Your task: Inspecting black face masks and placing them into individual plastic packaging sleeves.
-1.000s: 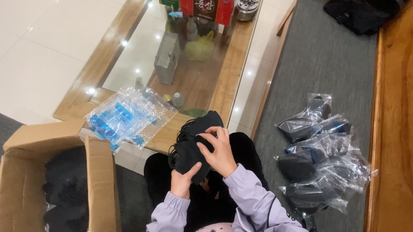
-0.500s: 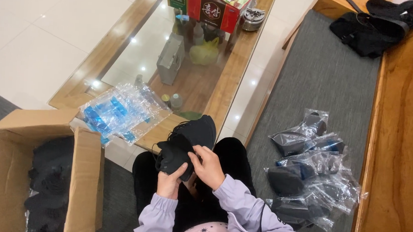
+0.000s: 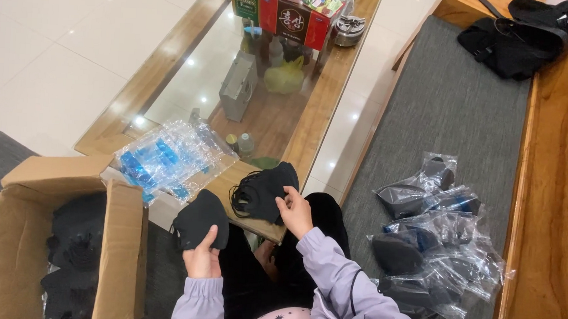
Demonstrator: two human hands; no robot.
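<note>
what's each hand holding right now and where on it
The left hand grips a folded black mask by its lower edge. The right hand pinches the near edge of a stack of black masks lying on the table.

The mask (image 3: 202, 218) in the left hand (image 3: 202, 260) is plain black, and so is the stack of masks (image 3: 264, 192) under the right hand (image 3: 295, 212). Both sleeves (image 3: 330, 272) are pale lilac. The cardboard box (image 3: 14, 242) is brown with black things inside. The plastic bags (image 3: 170, 160) are clear with blue patches. The counter (image 3: 312, 109) has a warm brown wooden frame. The mat (image 3: 442, 116) is grey
</note>
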